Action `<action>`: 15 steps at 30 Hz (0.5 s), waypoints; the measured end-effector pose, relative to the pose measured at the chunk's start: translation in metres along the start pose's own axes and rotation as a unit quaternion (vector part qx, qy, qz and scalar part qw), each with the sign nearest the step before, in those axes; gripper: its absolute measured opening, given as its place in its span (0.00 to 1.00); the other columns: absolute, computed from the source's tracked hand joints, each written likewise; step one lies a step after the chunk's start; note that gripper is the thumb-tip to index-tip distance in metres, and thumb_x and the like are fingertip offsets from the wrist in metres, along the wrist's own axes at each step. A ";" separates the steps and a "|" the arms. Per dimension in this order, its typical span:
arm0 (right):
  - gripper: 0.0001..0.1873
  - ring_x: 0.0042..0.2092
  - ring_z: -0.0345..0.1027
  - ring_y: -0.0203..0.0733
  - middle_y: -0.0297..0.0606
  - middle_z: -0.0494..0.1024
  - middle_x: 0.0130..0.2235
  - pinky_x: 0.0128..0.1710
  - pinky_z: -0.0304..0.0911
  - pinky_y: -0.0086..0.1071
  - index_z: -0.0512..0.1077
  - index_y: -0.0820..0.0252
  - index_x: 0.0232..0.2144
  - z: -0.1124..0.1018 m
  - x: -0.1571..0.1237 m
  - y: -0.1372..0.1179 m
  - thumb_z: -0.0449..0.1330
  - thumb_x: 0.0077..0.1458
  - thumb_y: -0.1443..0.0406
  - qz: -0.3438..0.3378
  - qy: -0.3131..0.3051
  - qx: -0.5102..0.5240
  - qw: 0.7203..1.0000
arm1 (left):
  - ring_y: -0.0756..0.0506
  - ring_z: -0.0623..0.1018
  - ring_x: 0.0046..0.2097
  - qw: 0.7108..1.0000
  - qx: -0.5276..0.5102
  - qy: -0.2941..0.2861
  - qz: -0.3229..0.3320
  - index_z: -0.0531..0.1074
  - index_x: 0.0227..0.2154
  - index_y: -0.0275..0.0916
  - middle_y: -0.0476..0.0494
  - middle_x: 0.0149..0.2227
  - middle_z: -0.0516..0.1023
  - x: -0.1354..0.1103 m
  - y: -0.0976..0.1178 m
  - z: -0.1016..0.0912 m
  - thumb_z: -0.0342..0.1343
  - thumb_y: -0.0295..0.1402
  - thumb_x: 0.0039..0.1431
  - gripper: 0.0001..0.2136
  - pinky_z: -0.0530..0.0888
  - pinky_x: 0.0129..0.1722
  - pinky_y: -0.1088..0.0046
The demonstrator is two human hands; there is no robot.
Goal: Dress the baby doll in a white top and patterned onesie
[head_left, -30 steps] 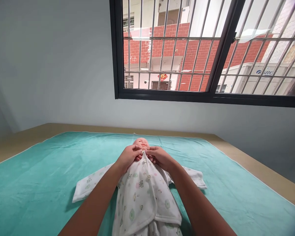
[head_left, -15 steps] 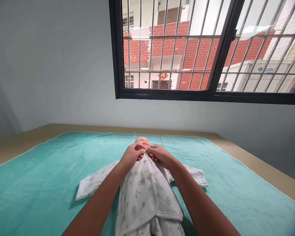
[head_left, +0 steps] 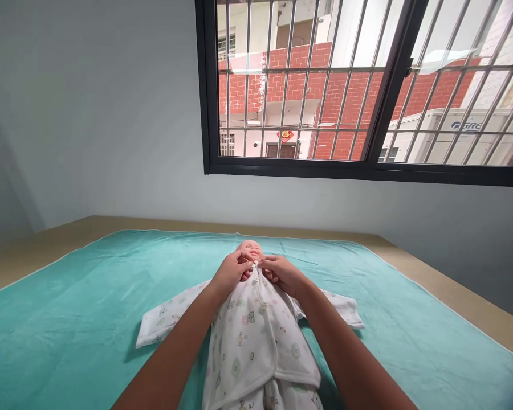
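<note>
A baby doll (head_left: 248,249) lies on its back on a teal towel (head_left: 89,296), head toward the wall. It wears a white printed baby garment (head_left: 256,336) with sleeves spread to both sides. My left hand (head_left: 231,272) pinches the left edge of the garment's collar just under the doll's chin. My right hand (head_left: 282,273) pinches the right edge of the collar, fingertips meeting the left hand's at the top snap. Both hands are closed on the fabric.
The towel covers a tan surface (head_left: 453,290) that runs to a grey wall. A black-framed window (head_left: 367,168) with metal bars is above, with a red brick building outside.
Both hands stay at the garment's collar with only slight finger movement. The camera view has shifted a little, so the doll sits slightly further right.
</note>
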State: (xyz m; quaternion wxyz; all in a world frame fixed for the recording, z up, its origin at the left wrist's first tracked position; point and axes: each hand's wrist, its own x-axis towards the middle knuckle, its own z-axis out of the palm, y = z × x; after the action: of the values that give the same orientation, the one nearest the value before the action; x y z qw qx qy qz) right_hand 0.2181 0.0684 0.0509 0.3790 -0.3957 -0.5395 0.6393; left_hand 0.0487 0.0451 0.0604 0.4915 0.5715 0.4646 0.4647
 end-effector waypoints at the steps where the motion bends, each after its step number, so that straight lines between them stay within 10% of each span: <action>1: 0.08 0.22 0.45 0.26 0.26 0.60 0.20 0.20 0.39 0.25 0.66 0.63 0.24 0.000 0.000 0.000 0.63 0.43 0.66 0.000 -0.002 0.001 1.000 | 0.55 0.68 0.25 1.000 0.000 0.000 0.001 0.69 0.31 0.36 0.52 0.25 0.70 0.000 0.000 0.000 0.53 0.26 0.56 0.01 0.64 0.25 0.81; 15: 0.09 0.22 0.47 0.26 0.27 0.61 0.20 0.20 0.42 0.25 0.68 0.64 0.24 -0.001 0.001 0.002 0.65 0.45 0.64 -0.020 -0.012 -0.011 1.000 | 0.56 0.64 0.23 1.000 0.016 -0.005 0.001 0.72 0.36 0.35 0.53 0.26 0.71 -0.002 0.005 0.002 0.53 0.26 0.57 0.05 0.64 0.25 0.80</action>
State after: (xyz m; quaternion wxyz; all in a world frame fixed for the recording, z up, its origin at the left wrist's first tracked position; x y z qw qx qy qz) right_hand 0.2186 0.0695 0.0486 0.3806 -0.3815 -0.5589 0.6302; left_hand 0.0508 0.0424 0.0647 0.4844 0.5819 0.4692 0.4546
